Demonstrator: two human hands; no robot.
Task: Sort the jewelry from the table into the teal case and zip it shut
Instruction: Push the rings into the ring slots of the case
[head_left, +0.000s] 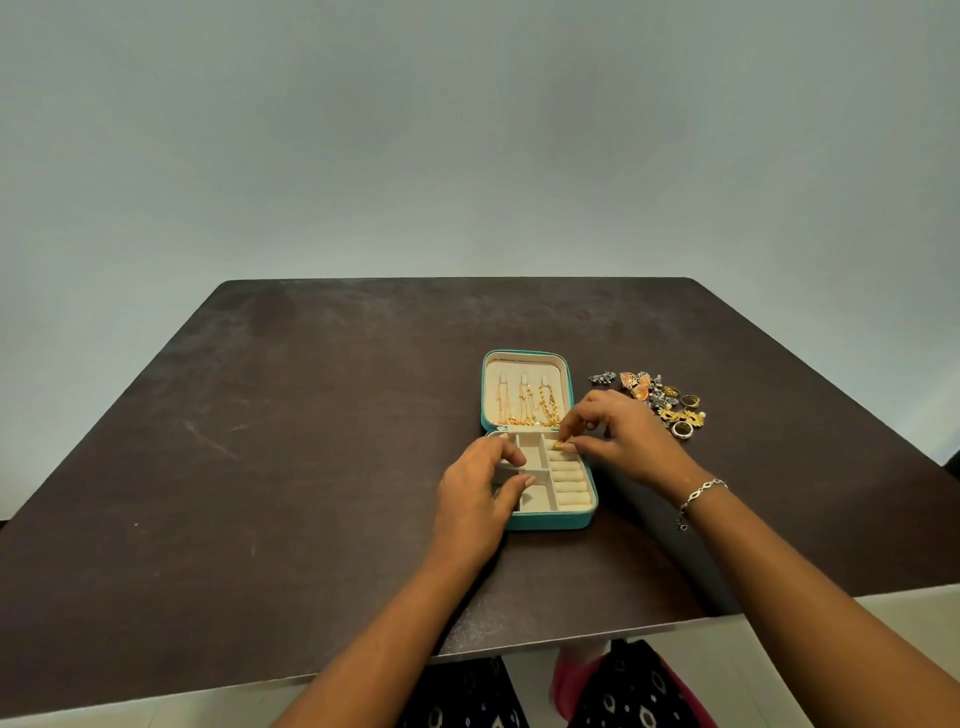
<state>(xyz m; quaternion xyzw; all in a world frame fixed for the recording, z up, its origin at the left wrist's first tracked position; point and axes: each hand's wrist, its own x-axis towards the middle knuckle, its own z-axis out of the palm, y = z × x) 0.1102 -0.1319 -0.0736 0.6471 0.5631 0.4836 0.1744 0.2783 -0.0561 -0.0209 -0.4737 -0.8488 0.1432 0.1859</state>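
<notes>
Teal case (540, 521) lies open on the dark desk (260, 441), right of centre, its lid hung with gold necklaces (527, 405). The left grip (475, 493) rests on the tray's left compartments, fingers loosely bent and clasping nothing. The right grip (618, 436) reaches in from the right, pinching a gold ring (557, 446) at the far end of the ring rolls (569, 478). A jewelry pile (660, 397) sits just beyond that grip.

The tabletop (311, 441) is dark, matt and scuffed. The teal case (525, 522) looks grainy outside, with soft cream cloth inside. 3 gold chains (527, 402) and the rings (685, 415) are shiny metal.
</notes>
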